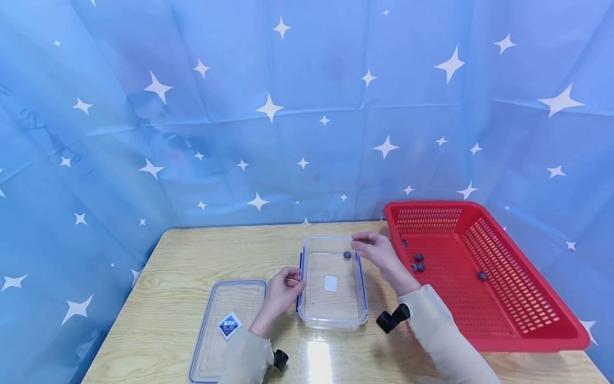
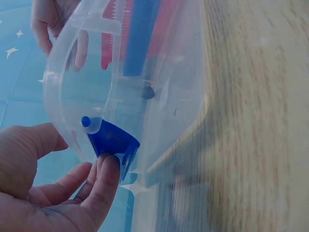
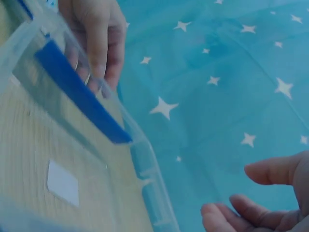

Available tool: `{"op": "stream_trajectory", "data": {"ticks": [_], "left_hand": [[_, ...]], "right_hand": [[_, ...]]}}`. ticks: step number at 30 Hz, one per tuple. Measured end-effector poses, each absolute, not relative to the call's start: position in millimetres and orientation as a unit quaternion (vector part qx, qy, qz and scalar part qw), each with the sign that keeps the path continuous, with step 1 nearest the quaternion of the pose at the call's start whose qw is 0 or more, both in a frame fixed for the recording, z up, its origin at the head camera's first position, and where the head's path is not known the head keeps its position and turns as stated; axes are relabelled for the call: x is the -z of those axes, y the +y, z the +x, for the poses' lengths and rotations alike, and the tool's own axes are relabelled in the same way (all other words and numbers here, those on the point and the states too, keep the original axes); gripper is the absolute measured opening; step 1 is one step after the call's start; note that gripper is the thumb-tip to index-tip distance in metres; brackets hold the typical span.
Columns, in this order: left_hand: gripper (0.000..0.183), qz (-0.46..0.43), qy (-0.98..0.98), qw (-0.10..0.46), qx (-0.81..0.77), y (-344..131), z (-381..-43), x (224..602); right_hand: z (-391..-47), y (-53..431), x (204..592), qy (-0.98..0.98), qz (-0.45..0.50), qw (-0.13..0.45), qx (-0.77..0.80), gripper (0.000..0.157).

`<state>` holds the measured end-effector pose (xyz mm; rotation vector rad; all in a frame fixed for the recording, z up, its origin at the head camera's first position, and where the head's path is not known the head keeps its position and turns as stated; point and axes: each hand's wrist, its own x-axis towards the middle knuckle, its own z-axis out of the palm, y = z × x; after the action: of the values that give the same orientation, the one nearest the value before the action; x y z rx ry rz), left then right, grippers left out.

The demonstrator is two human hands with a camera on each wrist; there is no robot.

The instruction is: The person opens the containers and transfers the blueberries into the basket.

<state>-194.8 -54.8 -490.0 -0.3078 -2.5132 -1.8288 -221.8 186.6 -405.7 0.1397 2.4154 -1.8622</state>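
A clear plastic food container [image 1: 331, 316] with blue side clips stands uncovered mid-table. One dark round berry, like a blueberry [image 1: 347, 255], lies near its far right corner. My left hand [image 1: 284, 290] holds the container's left side, with the thumb at the rim and the fingers at the blue clip [image 2: 110, 138]. Over the far right corner is my right hand [image 1: 376, 252]. Its thumb and fingers are apart in the right wrist view, with nothing between them.
A red plastic basket [image 1: 532, 277] stands on the right, with several more blueberries [image 1: 419, 257] inside. The container's clear lid [image 1: 206, 325], blue-edged with a square label, lies at left beside my left forearm. Behind the table [image 1: 158, 298] hangs a blue starred curtain [image 1: 316, 133].
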Motion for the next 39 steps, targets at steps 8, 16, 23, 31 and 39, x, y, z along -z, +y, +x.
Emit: {"op": "stream_trajectory", "data": {"ticks": [8, 16, 23, 31, 39], "left_hand": [[0.026, -0.099, -0.803, 0.01, 0.588, -55, -195, 489], [0.026, -0.099, -0.811, 0.012, 0.577, -55, -195, 489], [0.025, -0.096, -0.81, 0.013, 0.579, -54, -194, 487], [0.025, -0.098, -0.805, 0.013, 0.584, -54, -194, 488], [0.026, -0.098, -0.808, 0.006, 0.581, -55, -194, 487]], "right_hand": [[-218, 159, 425, 0.778, 0.067, 0.024, 0.624, 0.04], [-220, 144, 438, 0.776, 0.067, 0.038, 0.626, 0.058], [-223, 138, 446, 0.788, 0.102, 0.061, 0.604, 0.069], [-230, 137, 453, 0.796, 0.13, 0.072, 0.587, 0.072], [-236, 136, 456, 0.793, 0.147, 0.089, 0.584, 0.073]]}}
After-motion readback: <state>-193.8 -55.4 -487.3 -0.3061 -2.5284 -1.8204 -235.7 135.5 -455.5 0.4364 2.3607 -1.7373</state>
